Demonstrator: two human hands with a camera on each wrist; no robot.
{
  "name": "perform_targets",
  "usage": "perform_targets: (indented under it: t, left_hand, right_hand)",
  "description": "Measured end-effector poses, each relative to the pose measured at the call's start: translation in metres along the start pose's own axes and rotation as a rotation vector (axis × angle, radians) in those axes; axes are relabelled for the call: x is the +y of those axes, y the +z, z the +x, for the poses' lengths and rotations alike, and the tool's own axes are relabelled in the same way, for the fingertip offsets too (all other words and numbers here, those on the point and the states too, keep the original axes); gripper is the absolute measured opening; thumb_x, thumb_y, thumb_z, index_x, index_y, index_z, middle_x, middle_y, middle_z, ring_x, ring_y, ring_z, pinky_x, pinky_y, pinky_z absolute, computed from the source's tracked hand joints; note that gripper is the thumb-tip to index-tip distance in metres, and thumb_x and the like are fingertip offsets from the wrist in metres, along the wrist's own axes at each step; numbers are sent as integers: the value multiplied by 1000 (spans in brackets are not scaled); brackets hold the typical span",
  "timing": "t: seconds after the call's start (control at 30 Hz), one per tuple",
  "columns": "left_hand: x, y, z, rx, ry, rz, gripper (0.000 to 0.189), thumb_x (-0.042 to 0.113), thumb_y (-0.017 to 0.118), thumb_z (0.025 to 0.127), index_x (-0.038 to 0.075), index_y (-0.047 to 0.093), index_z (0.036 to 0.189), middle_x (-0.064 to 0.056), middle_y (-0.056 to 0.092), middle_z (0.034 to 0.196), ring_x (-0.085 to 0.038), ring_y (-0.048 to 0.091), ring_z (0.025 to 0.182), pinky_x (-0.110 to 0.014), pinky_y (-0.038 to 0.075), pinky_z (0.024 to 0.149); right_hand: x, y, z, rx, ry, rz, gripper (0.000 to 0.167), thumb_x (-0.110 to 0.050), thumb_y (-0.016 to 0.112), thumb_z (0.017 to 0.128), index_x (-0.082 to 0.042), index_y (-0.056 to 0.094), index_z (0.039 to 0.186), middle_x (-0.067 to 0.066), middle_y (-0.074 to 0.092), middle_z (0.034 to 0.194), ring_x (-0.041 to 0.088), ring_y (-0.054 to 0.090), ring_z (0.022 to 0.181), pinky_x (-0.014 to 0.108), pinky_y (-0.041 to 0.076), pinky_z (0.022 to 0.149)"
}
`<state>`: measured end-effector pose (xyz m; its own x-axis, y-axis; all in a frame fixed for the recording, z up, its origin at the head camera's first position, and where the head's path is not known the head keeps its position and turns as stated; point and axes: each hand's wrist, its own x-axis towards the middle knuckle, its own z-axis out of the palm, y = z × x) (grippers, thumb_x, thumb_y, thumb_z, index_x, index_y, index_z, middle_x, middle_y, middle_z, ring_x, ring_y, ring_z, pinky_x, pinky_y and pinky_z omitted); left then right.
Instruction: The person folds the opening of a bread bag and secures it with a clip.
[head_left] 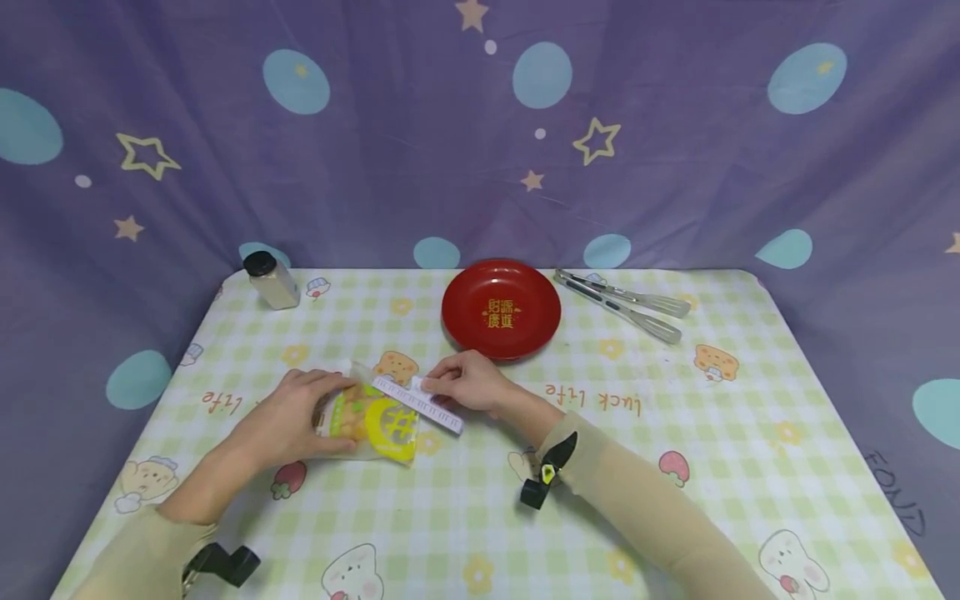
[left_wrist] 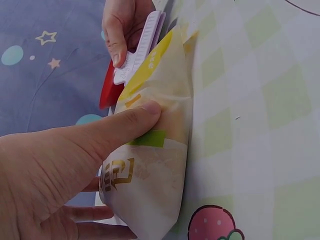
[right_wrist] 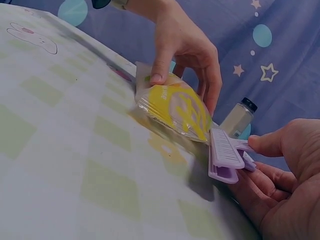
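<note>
Bottom of head view: beige sleeves (head_left: 652, 517), black wrist cameras (head_left: 534, 493), green-and-white checked tablecloth (head_left: 480, 483). Print on cloth right of centre, upside down: "luck life".

Left of centre: left hand (head_left: 300, 408) gripping left end of a bag (head_left: 371, 421), thumb on lower side, fingers on upper. Bag translucent, glossy, plump, yellowish contents showing; green patch mid-bag, big yellow mark at right end, brownish-gold print near the palm. Small print too tiny to read. Long axis roughly left-right, slight dip to the right; crimped end toward right of frame.

At bag's upper right corner: pale lilac clip (head_left: 418, 406), ribbed, long axis diagonal from upper left to lower right, handle side toward upper right. Jaws parted in right wrist view; bag edge between them or not, cannot tell. Right hand (head_left: 468, 382) near centre, thumb and fingers pinching clip handles.

Farther, above centre: red plate (head_left: 459, 321), gold characters 財源廣進. Right of plate: silver tongs (head_left: 645, 322), splayed, heads toward lower right. Left of frame, far table corner: bottle (head_left: 277, 287), black cap, pale contents.

Backdrop: purple curtain (head_left: 420, 150), stars, blue ovals; "FOND" at lower right.
</note>
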<state>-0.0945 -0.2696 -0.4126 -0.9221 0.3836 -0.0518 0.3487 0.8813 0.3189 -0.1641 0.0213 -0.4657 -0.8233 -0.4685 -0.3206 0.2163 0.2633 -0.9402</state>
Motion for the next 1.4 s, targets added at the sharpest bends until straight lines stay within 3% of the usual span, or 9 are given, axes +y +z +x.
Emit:
perform_targets:
  t: [0.77,1.03,1.4]
  left_hand:
    - [2,5,1,-14,-25,-9,88,50,98,71,9,65,142,-21,65,141,-45,57,129,-63,52,103]
    - [3,4,-2,10,-19,9,91,51,99,69,8,65,142,-20,63,142,-47,56,127,-63,52,101]
    - [5,3,-5,23,-30,56,98,48,102,64,5,65,143,-24,65,142,-48,61,124,-63,53,102]
  right_hand:
    - [-1,2,9,7,8,-29,16,-19,80,96,-5,81,105,5,77,83,12,74,75,29,65,74]
    - [-2,2,10,7,38,-30,17,-23,81,96,-8,82,104,5,78,85,14,75,77,30,65,75]
    - [-8,5,9,54,-18,-171,22,-35,85,91,-15,81,100,2,77,83,12,68,73,23,53,67]
